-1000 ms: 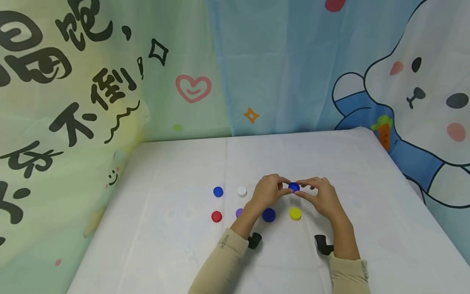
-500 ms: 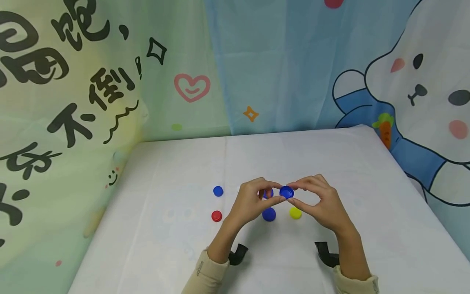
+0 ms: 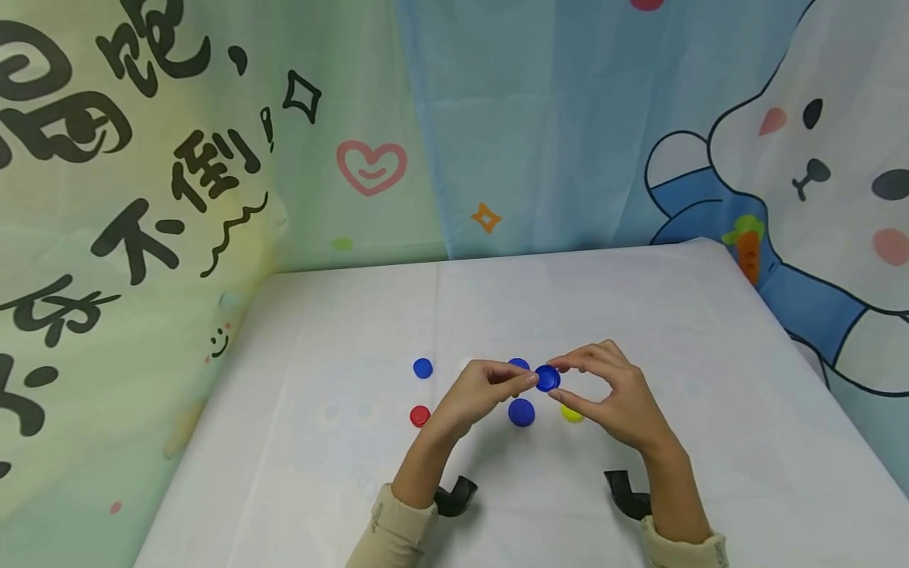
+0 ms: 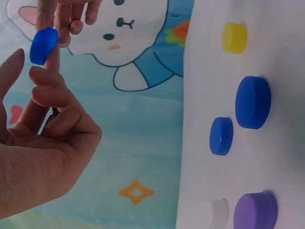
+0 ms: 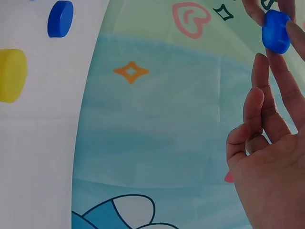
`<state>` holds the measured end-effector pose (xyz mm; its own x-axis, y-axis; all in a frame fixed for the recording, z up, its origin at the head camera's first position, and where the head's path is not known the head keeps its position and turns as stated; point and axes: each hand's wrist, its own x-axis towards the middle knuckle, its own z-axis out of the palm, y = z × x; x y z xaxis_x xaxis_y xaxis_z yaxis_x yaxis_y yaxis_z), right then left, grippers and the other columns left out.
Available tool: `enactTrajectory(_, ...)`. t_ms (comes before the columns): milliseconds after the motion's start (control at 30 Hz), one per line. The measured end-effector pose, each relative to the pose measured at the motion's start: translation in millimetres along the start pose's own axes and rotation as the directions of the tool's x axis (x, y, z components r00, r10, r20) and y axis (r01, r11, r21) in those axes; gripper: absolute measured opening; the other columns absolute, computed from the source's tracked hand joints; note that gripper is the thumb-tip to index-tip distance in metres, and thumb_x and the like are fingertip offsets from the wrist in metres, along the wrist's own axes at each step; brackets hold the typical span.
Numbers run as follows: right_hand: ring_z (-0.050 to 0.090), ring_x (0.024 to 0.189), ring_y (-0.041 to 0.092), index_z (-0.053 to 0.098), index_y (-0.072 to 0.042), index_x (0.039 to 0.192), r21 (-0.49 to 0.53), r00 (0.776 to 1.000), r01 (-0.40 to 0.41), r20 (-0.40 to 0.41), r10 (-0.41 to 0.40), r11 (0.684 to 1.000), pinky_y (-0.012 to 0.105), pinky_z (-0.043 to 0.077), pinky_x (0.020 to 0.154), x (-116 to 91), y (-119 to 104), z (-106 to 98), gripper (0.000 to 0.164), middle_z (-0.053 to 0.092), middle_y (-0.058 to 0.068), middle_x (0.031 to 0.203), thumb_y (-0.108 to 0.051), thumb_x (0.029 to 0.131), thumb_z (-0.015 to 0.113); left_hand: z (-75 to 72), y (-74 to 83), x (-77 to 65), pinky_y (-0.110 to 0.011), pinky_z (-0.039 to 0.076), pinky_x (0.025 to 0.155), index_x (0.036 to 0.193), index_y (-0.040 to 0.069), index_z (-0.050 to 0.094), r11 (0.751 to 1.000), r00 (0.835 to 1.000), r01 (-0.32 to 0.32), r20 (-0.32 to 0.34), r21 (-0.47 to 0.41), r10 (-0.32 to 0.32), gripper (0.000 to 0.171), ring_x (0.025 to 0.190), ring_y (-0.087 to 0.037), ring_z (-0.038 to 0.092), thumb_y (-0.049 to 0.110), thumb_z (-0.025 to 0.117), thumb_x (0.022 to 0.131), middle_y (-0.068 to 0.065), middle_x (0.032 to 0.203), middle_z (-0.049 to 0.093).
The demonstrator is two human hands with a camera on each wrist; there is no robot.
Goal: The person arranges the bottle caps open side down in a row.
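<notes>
Between my two hands, raised over the table, is a blue bottle cap. My right hand pinches it between thumb and index finger from the right. My left hand holds its left edge with the fingertips; in the left wrist view the left thumb and index finger stand close beside the cap. A large blue cap lies below the hands, and a smaller blue cap is partly hidden behind the left fingers. A yellow cap lies partly covered by the right thumb.
On the white-covered table, a blue cap and a red cap lie at the left. A purple cap and a white cap show in the left wrist view. A printed curtain stands behind.
Both hands have brought the held blue cap left and slightly nearer. A smaller blue cap behind the left fingers has come into view. The caps on the table have stayed put.
</notes>
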<state>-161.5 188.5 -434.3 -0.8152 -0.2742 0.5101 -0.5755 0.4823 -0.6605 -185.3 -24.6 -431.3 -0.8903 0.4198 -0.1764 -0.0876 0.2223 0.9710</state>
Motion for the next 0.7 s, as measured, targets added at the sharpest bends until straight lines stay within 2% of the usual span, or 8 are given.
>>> enactTrajectory(67,0.046,0.093,0.010,0.069,-0.017,0.102,-0.001,1.000,-0.003,0.005,0.003,1.000,0.027,0.041,0.074,0.3,-0.2,0.7,0.037,0.062,-0.009,0.097,-0.013,0.068,0.082,0.1,-1.0,0.9,-0.046,0.042,0.082,0.093,0.010,0.074,1.000,1.000,0.019,0.007,-0.012,-0.019,0.025,0.086,-0.016,0.055,0.032,0.067,0.085,-0.003,0.088,0.064)
enactTrajectory(233,0.046,0.093,0.010,0.070,-0.018,0.102,-0.012,1.000,-0.009,0.003,0.009,1.000,0.027,0.041,0.074,0.4,0.1,2.9,0.037,0.062,-0.010,0.096,-0.014,0.067,0.083,0.8,-1.2,1.5,-0.045,0.042,0.081,0.092,0.008,0.074,0.999,0.999,0.035,-0.002,-0.006,-0.035,0.025,0.086,-0.016,0.054,0.031,0.068,0.084,-0.001,0.087,0.064)
enactTrajectory(367,0.046,0.092,0.010,0.069,-0.017,0.102,-0.015,1.000,-0.023,0.002,0.023,1.000,0.029,0.041,0.073,0.3,0.1,4.1,0.037,0.063,-0.009,0.096,-0.014,0.068,0.083,2.0,-1.5,1.8,-0.039,0.041,0.078,0.090,0.009,0.074,0.999,0.999,0.032,-0.028,0.010,-0.032,0.025,0.086,-0.016,0.054,0.033,0.068,0.083,0.001,0.085,0.064)
enactTrajectory(467,0.045,0.091,0.009,0.069,-0.017,0.103,-0.019,0.999,-0.035,0.005,0.035,0.999,0.030,0.041,0.071,0.4,0.4,5.4,0.037,0.063,-0.008,0.097,-0.015,0.068,0.083,2.8,-2.5,2.1,-0.034,0.042,0.075,0.089,0.009,0.074,1.000,0.999,0.020,-0.047,0.017,-0.019,0.025,0.085,-0.015,0.054,0.032,0.069,0.083,0.001,0.084,0.065)
enactTrajectory(600,0.045,0.089,0.011,0.066,-0.016,0.112,-0.030,0.998,-0.068,0.007,0.068,0.997,0.033,0.038,0.070,-0.4,2.5,8.0,0.046,0.062,-0.008,0.096,-0.018,0.068,0.083,3.3,-2.9,1.2,-0.031,0.044,0.074,0.089,0.010,0.075,0.999,0.997,-0.011,-0.077,0.049,0.015,0.024,0.083,-0.014,0.056,0.032,0.069,0.083,0.002,0.083,0.066)
enactTrajectory(700,0.044,0.088,0.012,0.063,-0.016,0.117,-0.029,0.991,-0.130,0.023,0.131,0.991,0.036,0.036,0.071,-1.5,4.6,9.3,0.049,0.062,-0.006,0.095,-0.020,0.071,0.080,3.5,-3.1,0.8,-0.027,0.046,0.067,0.089,0.012,0.075,0.991,0.990,-0.056,-0.123,0.120,0.071,0.023,0.077,-0.011,0.057,0.033,0.069,0.082,0.005,0.080,0.066)
